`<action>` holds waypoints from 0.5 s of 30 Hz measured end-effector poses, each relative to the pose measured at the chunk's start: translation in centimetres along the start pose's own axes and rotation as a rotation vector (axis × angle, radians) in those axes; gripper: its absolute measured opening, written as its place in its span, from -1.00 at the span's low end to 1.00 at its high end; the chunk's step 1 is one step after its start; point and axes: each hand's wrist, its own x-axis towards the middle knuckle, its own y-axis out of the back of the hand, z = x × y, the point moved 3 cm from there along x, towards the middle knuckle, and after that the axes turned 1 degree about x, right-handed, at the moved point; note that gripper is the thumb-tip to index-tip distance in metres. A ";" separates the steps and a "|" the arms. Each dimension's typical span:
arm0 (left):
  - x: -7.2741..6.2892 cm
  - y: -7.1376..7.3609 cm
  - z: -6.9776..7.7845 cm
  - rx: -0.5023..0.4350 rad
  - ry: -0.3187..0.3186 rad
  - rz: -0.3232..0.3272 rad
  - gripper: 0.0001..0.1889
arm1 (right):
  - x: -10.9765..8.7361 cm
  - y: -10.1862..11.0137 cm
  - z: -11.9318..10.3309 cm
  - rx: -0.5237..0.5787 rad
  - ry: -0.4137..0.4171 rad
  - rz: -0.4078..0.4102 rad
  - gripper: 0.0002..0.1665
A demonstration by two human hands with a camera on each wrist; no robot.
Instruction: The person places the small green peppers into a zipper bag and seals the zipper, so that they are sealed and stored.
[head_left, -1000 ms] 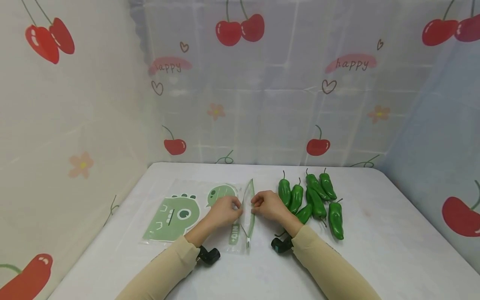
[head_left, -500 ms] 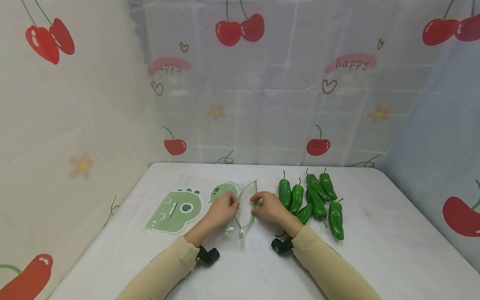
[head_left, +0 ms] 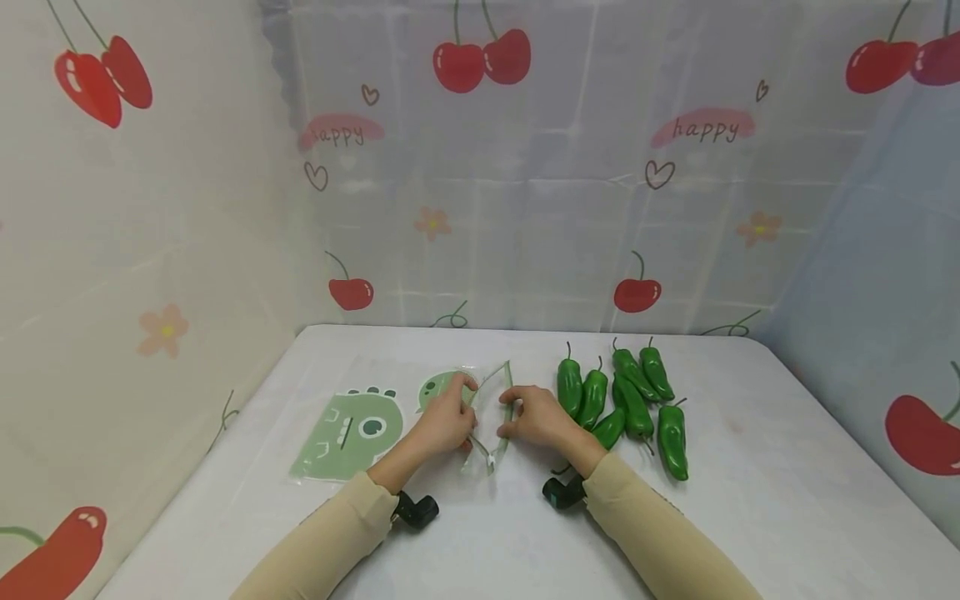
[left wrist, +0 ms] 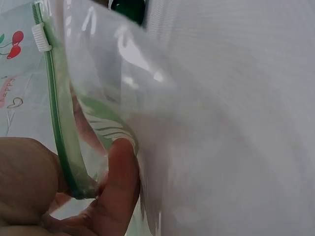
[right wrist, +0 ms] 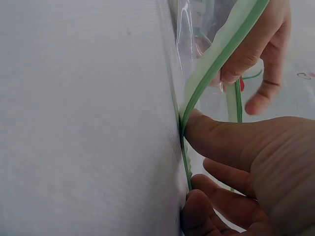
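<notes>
A clear plastic zip bag point(head_left: 315, 454) with a green cartoon dinosaur print lies on its side, its mouth facing right and spread into a diamond-shaped gap. My left hand point(head_left: 444, 419) holds the mouth's left edge, the thumb point(left wrist: 123, 172) pressed against the clear film in the left wrist view. Opposite it, my right hand point(head_left: 537, 415) pinches the right edge along the green zip strip point(right wrist: 224, 54), close over the table. A white slider point(left wrist: 41, 38) sits at one end of the strip.
Several green peppers point(head_left: 633, 408) lie right of the bag, some partly behind the right wrist. The white table point(head_left: 750, 500) is enclosed by cherry-print curtains point(head_left: 555, 208) at the back and sides.
The bag's mouth has spread wider as its left edge moved away from the right one. The left hand has shifted slightly left and changed its finger position; the right hand is nearly still.
</notes>
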 end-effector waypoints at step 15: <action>0.3 -0.2 0.1 0.046 -0.024 -0.021 -0.41 | -0.6 -0.1 -0.3 0.011 -0.005 -0.045 -0.29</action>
